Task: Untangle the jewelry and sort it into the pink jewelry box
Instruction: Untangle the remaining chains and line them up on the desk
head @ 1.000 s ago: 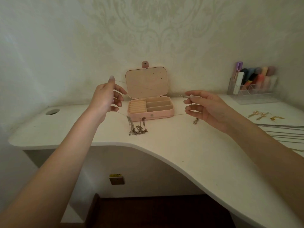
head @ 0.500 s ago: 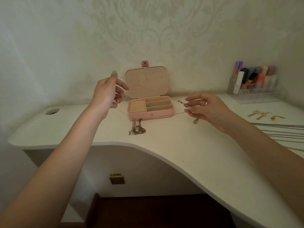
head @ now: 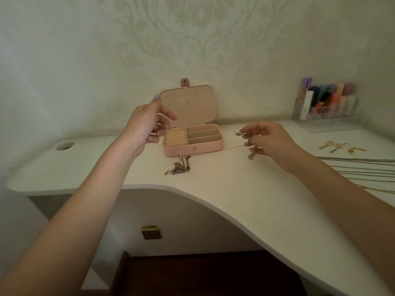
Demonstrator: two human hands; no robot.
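At the near edge of the curved white worktop (head: 245,199), two bare forearms reach forward from the lower corners of the view. Beyond the edge, a small heap of tangled silver-coloured chains (head: 177,168) lies on the worktop surface, touching the front wall of the open pink rectangular jewelry box (head: 193,148). A thin, pale chain strand (head: 232,147) is stretched taut across the front of the box between the two hands. The left hand (head: 145,126), raised beside the left wall of the box, has its fingers curled inward; its grip appears to pinch the left end of the strand, though the contact point is hidden. The right hand (head: 270,142), to the right of the box, pinches the strand's other end, with a small silver clasp (head: 239,133) showing at the fingertips and a small silver pendant (head: 251,155) hanging just under the hand. The box tray shows a ribbed ring section on its left and three long compartments on its right; its lid stands upright against the patterned wall, dotted with small holes. Further right lie gold-coloured tassel earrings (head: 337,146) and several straight silver chains (head: 363,167) laid in parallel. At the far right corner stands a clear plastic organiser (head: 327,112) holding coloured tubes.
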